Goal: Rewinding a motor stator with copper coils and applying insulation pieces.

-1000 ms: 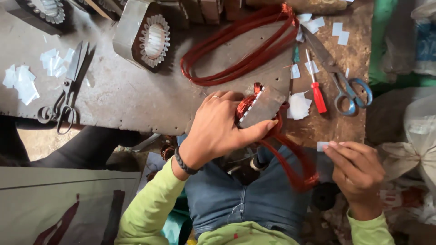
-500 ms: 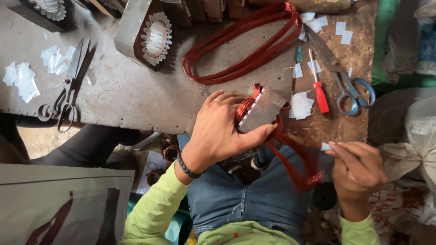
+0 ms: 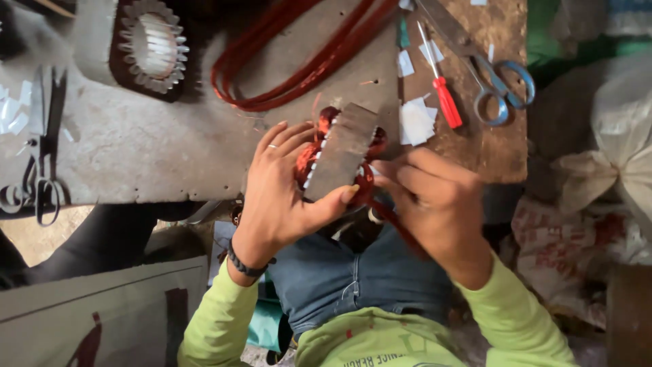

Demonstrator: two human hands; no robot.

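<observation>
My left hand (image 3: 285,190) grips a grey metal stator core (image 3: 343,151) with red-brown copper windings (image 3: 307,160) bulging from its ends, holding it at the near edge of the workbench (image 3: 156,156). My right hand (image 3: 435,200) is pressed against the core's right side, fingers on the windings there. Whether the fingers pinch anything small is hidden. A loop of copper wire hangs from the core down past my right palm toward my lap.
On the bench lie a loose copper wire coil (image 3: 299,61), another stator in a grey housing (image 3: 156,44), a red-handled screwdriver (image 3: 445,95), blue-handled scissors (image 3: 489,75), white paper slips (image 3: 415,121) and dark scissors (image 3: 41,156) at left. Sacks (image 3: 611,156) crowd the right.
My right hand has risen from beside my lap, where it held a small white slip, to the core's right side. The view has moved in closer on the core.
</observation>
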